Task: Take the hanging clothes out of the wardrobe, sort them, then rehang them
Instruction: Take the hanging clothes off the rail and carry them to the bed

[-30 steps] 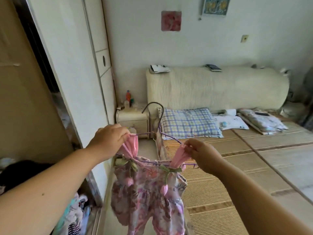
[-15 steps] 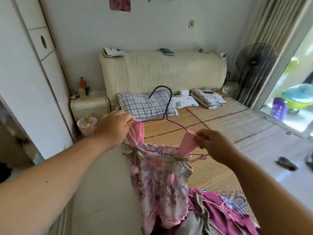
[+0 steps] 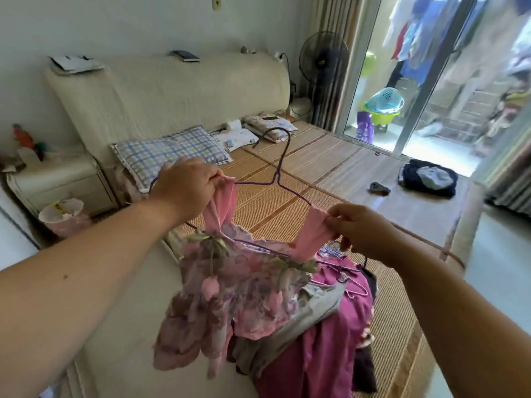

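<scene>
Facing a mat-covered bed (image 3: 287, 202), checked pillow (image 3: 169, 153) at its head, fan (image 3: 323, 57) by a glass door (image 3: 413, 81). Holding a pink floral dress (image 3: 235, 294) on a purple wire hanger (image 3: 276, 179) above a clothes pile (image 3: 339, 326): one strap clenched in the left hand (image 3: 184, 188), fingers curled; the other pinched by the right hand (image 3: 362, 231).

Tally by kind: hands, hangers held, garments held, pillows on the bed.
Hands: 2, left hand and right hand
Hangers held: 1, purple wire hanger
Garments held: 1, floral dress
Pillows: 2, plaid pillow and patterned pillow
Total: 6
</scene>
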The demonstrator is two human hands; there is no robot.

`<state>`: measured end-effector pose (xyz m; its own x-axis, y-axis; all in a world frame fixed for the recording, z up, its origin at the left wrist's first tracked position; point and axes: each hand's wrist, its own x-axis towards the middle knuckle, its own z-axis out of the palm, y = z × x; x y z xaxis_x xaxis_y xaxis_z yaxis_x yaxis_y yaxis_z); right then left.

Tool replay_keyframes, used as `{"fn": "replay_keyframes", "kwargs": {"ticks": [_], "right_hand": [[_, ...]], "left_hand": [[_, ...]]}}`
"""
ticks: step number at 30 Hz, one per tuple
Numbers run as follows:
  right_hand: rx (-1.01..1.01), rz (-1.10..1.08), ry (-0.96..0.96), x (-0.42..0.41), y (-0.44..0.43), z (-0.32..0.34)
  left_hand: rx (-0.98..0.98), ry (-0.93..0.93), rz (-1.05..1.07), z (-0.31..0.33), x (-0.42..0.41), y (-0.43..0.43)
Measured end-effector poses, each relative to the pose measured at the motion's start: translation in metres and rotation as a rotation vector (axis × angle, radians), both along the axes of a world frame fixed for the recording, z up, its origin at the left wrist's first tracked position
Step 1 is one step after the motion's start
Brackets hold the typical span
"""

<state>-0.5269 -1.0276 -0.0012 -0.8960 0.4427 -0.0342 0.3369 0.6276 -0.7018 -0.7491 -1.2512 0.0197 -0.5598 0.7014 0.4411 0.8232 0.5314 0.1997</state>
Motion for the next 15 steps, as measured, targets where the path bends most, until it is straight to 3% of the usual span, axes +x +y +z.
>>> {"fn": "replay_keyframes", "kwargs": {"ticks": [8,15], "right_hand": [[-0.063,-0.172,-0.012,0.055,0.053,-0.029],[-0.225,-0.237,-0.208,0.062,0.155,-0.123]], "left_hand": [[-0.086,-0.055,-0.083,-0.020,0.030,0.090],[-0.398,-0.257,-0.049,-0.125,0.036,0.212]]}}
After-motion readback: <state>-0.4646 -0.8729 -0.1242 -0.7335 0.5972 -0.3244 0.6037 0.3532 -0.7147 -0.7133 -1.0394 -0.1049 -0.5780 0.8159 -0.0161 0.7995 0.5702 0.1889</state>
